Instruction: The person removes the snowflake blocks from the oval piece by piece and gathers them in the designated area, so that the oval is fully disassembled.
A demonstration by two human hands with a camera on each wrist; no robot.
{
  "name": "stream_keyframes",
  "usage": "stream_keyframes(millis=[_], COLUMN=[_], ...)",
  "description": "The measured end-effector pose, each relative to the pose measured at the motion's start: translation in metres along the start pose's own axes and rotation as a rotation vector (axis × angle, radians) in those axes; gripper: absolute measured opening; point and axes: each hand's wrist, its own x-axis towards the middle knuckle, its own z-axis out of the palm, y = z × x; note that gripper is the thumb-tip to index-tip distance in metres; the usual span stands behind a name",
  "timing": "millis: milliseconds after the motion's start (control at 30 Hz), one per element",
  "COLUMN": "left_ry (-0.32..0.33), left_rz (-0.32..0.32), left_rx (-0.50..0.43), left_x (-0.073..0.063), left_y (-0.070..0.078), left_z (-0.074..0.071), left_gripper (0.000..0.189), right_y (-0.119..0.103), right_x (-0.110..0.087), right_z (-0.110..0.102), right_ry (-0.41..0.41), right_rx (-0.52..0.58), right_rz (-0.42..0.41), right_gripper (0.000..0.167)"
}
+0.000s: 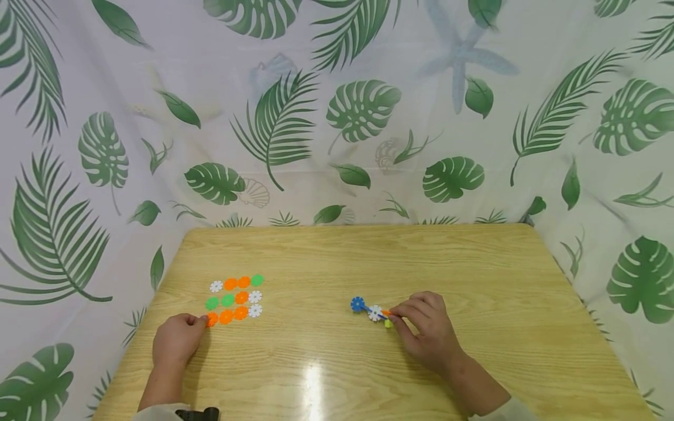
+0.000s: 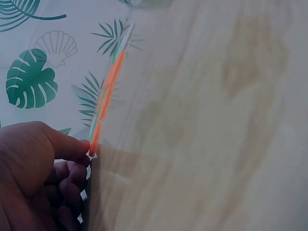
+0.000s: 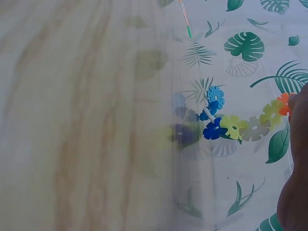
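At the left of the table, my left hand (image 1: 179, 339) pinches the edge of an orange snowflake disc (image 1: 212, 320), the front-left one in a grid of flat discs. Right of centre, my right hand (image 1: 429, 333) grips the end of a chain of interlocked snowflake discs. Its fingertips are on an orange disc (image 3: 284, 103), partly hidden by them. From there the chain runs leftward through a yellow disc (image 3: 272, 113), a greyish disc (image 3: 255, 128), another yellow disc (image 3: 233, 127) and several blue ones, ending at a light blue disc (image 3: 215, 97). It hangs close over the table in the right wrist view.
The grid has three rows of orange discs (image 1: 241, 313), green discs (image 1: 227, 300) and white discs (image 1: 255, 310). The wooden table (image 1: 316, 257) meets a leaf-print cloth (image 1: 295, 199) at its back and sides. A black object (image 1: 202, 414) shows near the left sleeve.
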Motion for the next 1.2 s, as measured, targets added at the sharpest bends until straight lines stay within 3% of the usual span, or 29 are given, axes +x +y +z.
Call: stream_keyframes(millis=[400,667,933,1100,1200], left_ry=[-0.004,0.035,0.065,0.022,-0.013], left_rz=[0.001,0.003,0.106,0.141,0.214], left_rx=[-0.014,-0.093,-0.239,-0.302,-0.342], left_x=[-0.002,-0.009,-0.021,-0.026,-0.027], left_y=[0.003,0.013,0.045,0.059,0.069], left_z=[-0.001,-0.003,-0.002,-0.002,0.002], left_gripper=[0.042,0.046,0.038,0.034,0.032], right_y=[-0.001,0.0,0.002,0.002,0.003], right_x=[0.001,0.002,0.002,0.001,0.002], right_z=[-0.002,-0.003,-0.003,-0.002,-0.002], right_ry=[0.002,0.016,0.029,0.034,0.044], right_rx=[-0.011,-0.023,-0.026,-0.021,-0.016], right_rz=[-0.003,-0.029,-0.05,-0.059,-0.075], right_gripper=[0.023,0.024,0.02,0.02,0.019])
